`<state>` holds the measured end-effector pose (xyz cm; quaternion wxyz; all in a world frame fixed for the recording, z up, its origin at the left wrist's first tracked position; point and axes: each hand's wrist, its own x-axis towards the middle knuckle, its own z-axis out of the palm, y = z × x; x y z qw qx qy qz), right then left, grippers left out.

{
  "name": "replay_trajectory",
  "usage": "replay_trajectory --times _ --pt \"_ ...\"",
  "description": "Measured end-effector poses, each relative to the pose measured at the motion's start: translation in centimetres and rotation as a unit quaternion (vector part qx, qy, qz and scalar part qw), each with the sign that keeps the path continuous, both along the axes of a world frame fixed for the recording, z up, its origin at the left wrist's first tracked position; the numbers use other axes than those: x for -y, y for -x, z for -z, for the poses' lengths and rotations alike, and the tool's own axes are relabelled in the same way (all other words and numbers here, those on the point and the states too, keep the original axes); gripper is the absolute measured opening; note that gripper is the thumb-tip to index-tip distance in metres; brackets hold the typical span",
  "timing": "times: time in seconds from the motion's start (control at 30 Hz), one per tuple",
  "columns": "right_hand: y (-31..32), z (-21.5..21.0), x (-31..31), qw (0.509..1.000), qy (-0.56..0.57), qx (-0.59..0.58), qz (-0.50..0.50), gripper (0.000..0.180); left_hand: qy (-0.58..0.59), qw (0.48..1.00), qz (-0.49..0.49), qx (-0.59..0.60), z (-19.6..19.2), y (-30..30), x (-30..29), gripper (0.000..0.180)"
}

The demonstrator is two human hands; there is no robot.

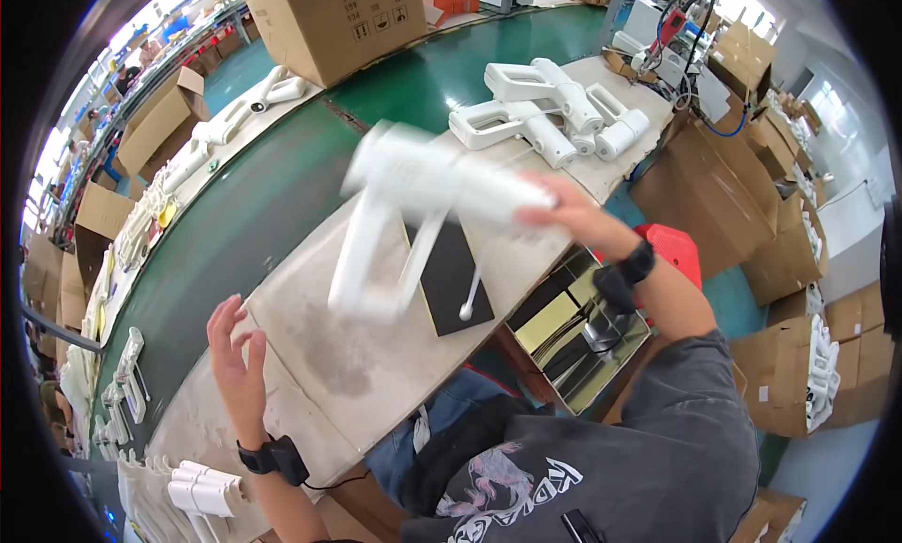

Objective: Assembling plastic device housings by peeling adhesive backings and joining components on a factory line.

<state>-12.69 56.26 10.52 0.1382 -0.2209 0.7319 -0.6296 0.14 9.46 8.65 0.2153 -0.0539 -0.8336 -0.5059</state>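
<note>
My right hand (571,214) grips the round end of a white gun-shaped device (413,181) with a loop handle. It is raised above the bench and blurred by motion, with its handle pointing down toward me. A thin white cord or rod with a knob at its end (466,311) hangs beneath it. Under the device, a flat black pad (446,285) lies on the stained pale bench top (319,346). My left hand (240,364) is held over the bench's left part, fingers apart, with nothing in it.
Several similar white devices (536,111) are piled at the bench's far right. A green conveyor belt (282,181) curves behind, bearing a large cardboard box (334,26). White tubular parts (202,491) stand at the lower left. An open metal-lined drawer or bin (583,332) sits beside the bench, near a red stool (672,252).
</note>
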Motion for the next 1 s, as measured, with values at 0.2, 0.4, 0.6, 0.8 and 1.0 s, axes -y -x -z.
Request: replay_trajectory --times 0.2,0.4,0.6,0.8,1.0 --pt "7.1 -1.7 -12.5 0.908 0.214 0.086 0.350 0.049 -0.028 0.994 -0.097 0.040 2.5 -1.0 1.3 0.032" --pt "17.7 4.2 -25.9 0.835 0.160 0.162 0.501 0.046 -0.053 0.994 -0.085 0.034 3.5 -0.6 1.8 0.026" --pt "18.3 9.0 -26.7 0.795 0.011 0.118 0.595 0.072 -0.040 0.992 -0.076 0.094 4.0 -1.2 1.3 0.023" --pt "16.5 7.5 -23.6 0.800 -0.279 0.064 0.527 0.094 -0.043 0.991 -0.083 0.100 4.4 -1.9 1.9 0.022" --pt "14.4 5.9 -27.2 0.651 -0.429 -0.168 0.603 0.078 -0.040 0.992 -0.053 0.108 4.9 0.4 0.2 0.021"
